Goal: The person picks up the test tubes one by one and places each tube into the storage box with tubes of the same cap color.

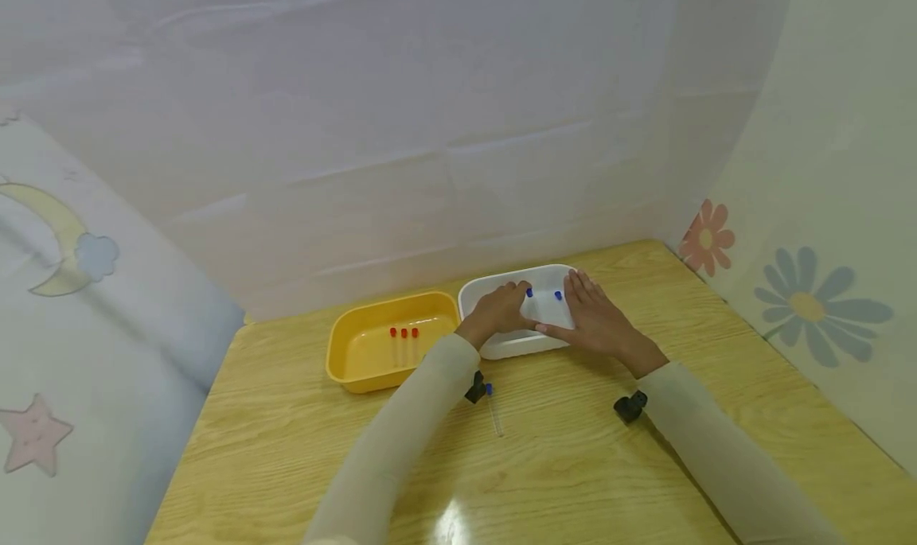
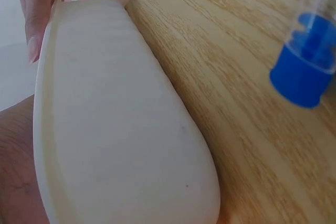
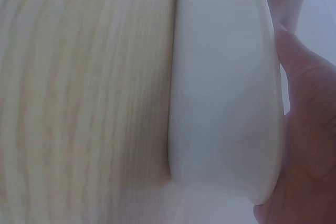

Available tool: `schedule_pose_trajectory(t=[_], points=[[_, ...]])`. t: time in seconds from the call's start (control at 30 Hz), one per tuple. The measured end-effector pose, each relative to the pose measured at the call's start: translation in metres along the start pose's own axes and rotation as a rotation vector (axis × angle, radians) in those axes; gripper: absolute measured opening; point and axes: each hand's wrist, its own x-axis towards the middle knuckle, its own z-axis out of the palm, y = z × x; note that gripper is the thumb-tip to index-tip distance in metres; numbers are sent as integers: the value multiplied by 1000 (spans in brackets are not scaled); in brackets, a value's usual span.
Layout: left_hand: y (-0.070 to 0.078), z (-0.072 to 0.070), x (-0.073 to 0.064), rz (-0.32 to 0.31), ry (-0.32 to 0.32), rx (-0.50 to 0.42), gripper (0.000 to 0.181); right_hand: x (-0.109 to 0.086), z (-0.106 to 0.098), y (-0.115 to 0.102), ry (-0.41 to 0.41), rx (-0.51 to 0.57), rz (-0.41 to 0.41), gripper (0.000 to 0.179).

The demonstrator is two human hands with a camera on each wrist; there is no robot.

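Observation:
My left hand [image 1: 501, 310] reaches over the near rim of the white tray [image 1: 512, 349], fingers curled. It seems to pinch a clear tube with a blue cap [image 1: 529, 293] at its fingertips; the tube body is mostly hidden. A second blue-capped tube [image 1: 559, 295] lies in the tray to the right, mostly out of sight. With fingers extended, my right hand [image 1: 596, 322] rests over the tray's right end, its thumb toward the left hand. On the table near the left wrist lies another blue-capped tube [image 1: 494, 410]; its blue cap [image 2: 302, 74] shows in the left wrist view.
Left of the white tray, close beside it, stands a yellow tray [image 1: 351, 354] with three red-capped tubes [image 1: 404, 334] lying in it. Both trays stand on a wooden table [image 1: 573, 465], with a pale wall covering behind and at the sides.

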Motion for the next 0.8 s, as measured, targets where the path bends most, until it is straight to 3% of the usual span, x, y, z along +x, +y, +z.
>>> schedule_pose_trajectory(t=[0.53, 0.8], points=[[-2, 3, 3, 6, -15, 35, 82, 0, -1, -7, 27, 18, -14, 116], [-2, 4, 3, -20, -41, 36, 82, 1, 0, -7, 28, 6, -17, 116]])
